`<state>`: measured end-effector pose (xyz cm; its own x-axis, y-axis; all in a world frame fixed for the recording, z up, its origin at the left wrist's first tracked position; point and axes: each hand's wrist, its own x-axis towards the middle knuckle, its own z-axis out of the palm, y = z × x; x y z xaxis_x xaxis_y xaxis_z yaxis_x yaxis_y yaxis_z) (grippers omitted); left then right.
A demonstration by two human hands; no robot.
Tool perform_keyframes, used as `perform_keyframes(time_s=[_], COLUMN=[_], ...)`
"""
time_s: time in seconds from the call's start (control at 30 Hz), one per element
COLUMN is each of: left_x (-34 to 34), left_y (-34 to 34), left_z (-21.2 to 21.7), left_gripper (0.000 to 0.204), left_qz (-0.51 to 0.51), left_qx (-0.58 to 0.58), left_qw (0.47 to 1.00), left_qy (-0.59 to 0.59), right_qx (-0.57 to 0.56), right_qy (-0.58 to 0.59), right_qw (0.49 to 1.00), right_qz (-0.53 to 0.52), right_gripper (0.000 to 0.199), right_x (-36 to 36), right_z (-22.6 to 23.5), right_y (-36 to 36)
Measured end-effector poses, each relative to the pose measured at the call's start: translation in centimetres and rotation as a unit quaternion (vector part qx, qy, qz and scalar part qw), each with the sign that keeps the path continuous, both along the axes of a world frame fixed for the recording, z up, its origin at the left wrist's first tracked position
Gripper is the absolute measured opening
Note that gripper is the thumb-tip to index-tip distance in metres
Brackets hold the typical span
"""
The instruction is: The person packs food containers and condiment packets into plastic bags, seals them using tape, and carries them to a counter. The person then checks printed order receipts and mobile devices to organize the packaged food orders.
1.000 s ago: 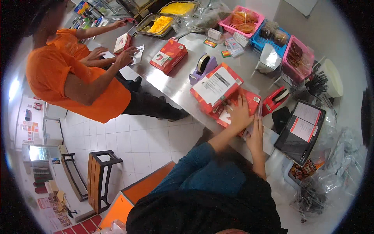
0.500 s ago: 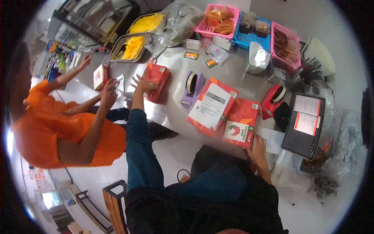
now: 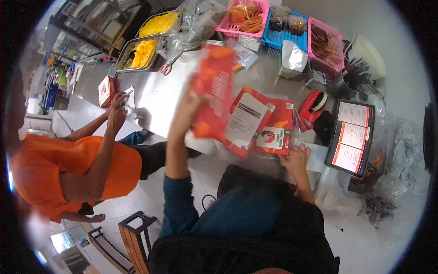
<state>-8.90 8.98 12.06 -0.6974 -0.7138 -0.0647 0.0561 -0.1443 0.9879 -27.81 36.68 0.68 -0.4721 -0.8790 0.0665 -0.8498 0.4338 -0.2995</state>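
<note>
The left hand (image 3: 186, 109) is closed around the long left side of a red carton (image 3: 213, 91), a slim block of printed card that seems, as far as the blur allows, to be lifted above the near edge of the table (image 3: 175, 84). The right hand (image 3: 296, 160) is at that same edge, fingers bent against the near right corner of a second carton (image 3: 279, 119), red with a white panel; I cannot tell whether they grip it. Just left of this, a third carton (image 3: 238, 148) bears a flat white paper slip (image 3: 248, 118).

The table is smooth, shiny metal, glaring white beside the left hand. Along its far edge stand slatted plastic baskets, two pink (image 3: 226, 31) and one blue (image 3: 273, 43), with clear-bagged goods in them. Toward the right end are a glossy red tape dispenser (image 3: 306, 116) and a black-framed tablet (image 3: 353, 137); near the far left corner, soft yellow food (image 3: 143, 52) fills metal trays.

Motion smears the held carton's outline and the left fingers, and the carton covers part of the tabletop behind it. At the left, a person in an orange shirt (image 3: 77, 169) is partly lost in the dark fisheye rim.
</note>
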Motion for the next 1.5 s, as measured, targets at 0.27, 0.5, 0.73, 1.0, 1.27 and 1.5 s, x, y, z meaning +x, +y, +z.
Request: perform_keyframes(time_s=[0.27,0.5,0.73,1.0,1.27,1.5], left_x=[-8.4,-12.2,-5.9,2.1,2.8,-3.2], left_y=[16.7,17.9,20.9,16.1,15.4,15.0], left_z=[-1.5,-7.1,-12.4,-15.3,-6.6,-1.0], left_gripper=[0.079,0.087,0.046,0.045,0.011,0.018], left_qz=[-0.075,0.112,0.239,0.079,-0.246,-0.329], left_qx=[-0.234,-0.432,-0.560,-0.585,-0.541,-0.426], left_qw=[0.923,0.768,0.793,0.749,0.771,0.839], left_qy=[-0.297,-0.460,-0.028,-0.302,-0.227,-0.088], right_qx=[-0.086,-0.119,0.055,-0.042,-0.074,0.101], right_qy=[0.083,-0.137,0.150,-0.190,0.052,0.175], right_qw=[0.978,0.954,0.958,0.957,0.996,0.951], right_qz=[0.170,0.240,0.239,0.214,-0.003,-0.235], right_gripper=[0.010,0.012,0.014,0.006,0.028,0.059], right_x=[-1.7,-2.4,-0.2,-2.7,-5.2,-16.2], right_z=[-0.3,3.9,-1.8,3.5,9.9,6.7], right_y=[2.4,3.6,4.3,3.5,1.4,0.7])
